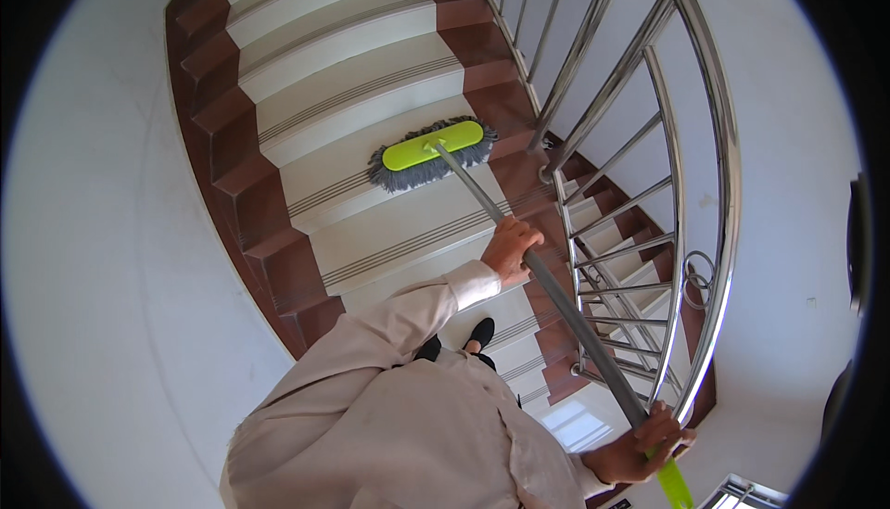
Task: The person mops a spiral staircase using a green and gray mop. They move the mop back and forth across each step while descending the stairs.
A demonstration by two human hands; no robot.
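A dust mop lies across a stair tread, its lime-green plate [432,146] edged with grey shaggy fringe [395,179]. From the plate, a grey pole [580,325] slants down to the right, towards my body. My left hand [511,250] wraps around the pole partway along. Lower right, my right hand [638,445] grips near the pole's end, just above the lime-green end grip [674,485]. The mop's fringe hangs over the front edge of that tread. The underside of the mop head is hidden.
Cream stairs [358,102] with grooved nosings and reddish-brown borders [243,137] climb ahead. A stainless-steel railing [726,231] curves along the right, close to my right hand. Beyond it, a lower flight [636,262] descends. A white wall [104,231] bounds the left. My black shoe [481,332] is on a step below.
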